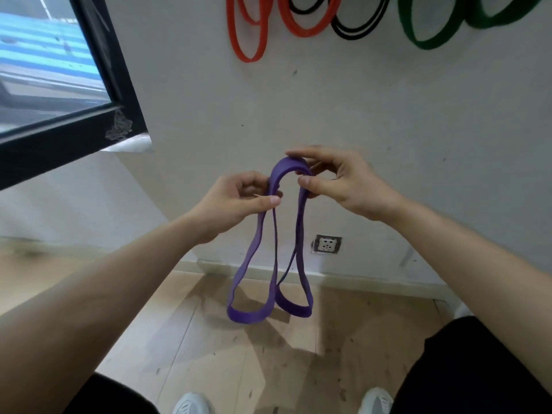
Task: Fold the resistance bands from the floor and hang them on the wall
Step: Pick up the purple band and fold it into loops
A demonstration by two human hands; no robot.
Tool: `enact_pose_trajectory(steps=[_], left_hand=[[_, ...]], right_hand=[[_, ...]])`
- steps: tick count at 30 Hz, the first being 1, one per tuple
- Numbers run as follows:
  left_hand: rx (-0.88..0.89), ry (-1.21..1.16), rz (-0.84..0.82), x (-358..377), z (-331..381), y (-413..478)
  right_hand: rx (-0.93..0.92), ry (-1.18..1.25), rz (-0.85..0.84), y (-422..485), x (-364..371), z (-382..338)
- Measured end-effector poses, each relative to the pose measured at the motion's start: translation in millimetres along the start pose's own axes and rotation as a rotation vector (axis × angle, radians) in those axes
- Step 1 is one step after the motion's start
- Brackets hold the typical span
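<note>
Both hands pinch the purple band point(270, 258): the left hand point(239, 201) on one side, the right hand point(337, 180) at the top fold. It hangs below the bands on the wall point(298, 19). A loose pinch could let the fold spring open.

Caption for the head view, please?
Left hand and right hand pinch a doubled purple band below coloured bands on the wall.

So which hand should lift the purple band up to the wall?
Probably the right hand: it pinches the top bend of the purple band and sits higher, nearer the hung bands than the left hand, which grips one side lower down.
</note>
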State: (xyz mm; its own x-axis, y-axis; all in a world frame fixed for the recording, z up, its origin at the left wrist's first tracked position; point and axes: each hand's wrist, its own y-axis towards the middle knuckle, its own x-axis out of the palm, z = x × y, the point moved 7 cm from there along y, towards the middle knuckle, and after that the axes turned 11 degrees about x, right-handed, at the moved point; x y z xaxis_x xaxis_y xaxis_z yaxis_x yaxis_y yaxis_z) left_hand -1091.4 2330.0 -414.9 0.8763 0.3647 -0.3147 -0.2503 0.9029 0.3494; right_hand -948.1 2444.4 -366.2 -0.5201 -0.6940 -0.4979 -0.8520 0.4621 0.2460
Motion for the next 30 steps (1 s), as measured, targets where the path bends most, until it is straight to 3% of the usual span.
enact_pose_trajectory(steps=[9,19,27,30], left_hand=[[0.037,-0.140,0.088,18,3,6],[-0.062,-0.065,-0.105,49,-5,1],[-0.153,-0.038,-0.142,59,-23,1],[-0.099,0.052,-0.106,46,-22,6]], right_hand=[[-0.013,0.113,-0.036,1,7,-3],[-0.076,0.064,0.028,-6,-13,-25],[-0.093,0.328,0.170,-7,-40,-29],[-0.054,0.437,0.253,-6,-58,-19]])
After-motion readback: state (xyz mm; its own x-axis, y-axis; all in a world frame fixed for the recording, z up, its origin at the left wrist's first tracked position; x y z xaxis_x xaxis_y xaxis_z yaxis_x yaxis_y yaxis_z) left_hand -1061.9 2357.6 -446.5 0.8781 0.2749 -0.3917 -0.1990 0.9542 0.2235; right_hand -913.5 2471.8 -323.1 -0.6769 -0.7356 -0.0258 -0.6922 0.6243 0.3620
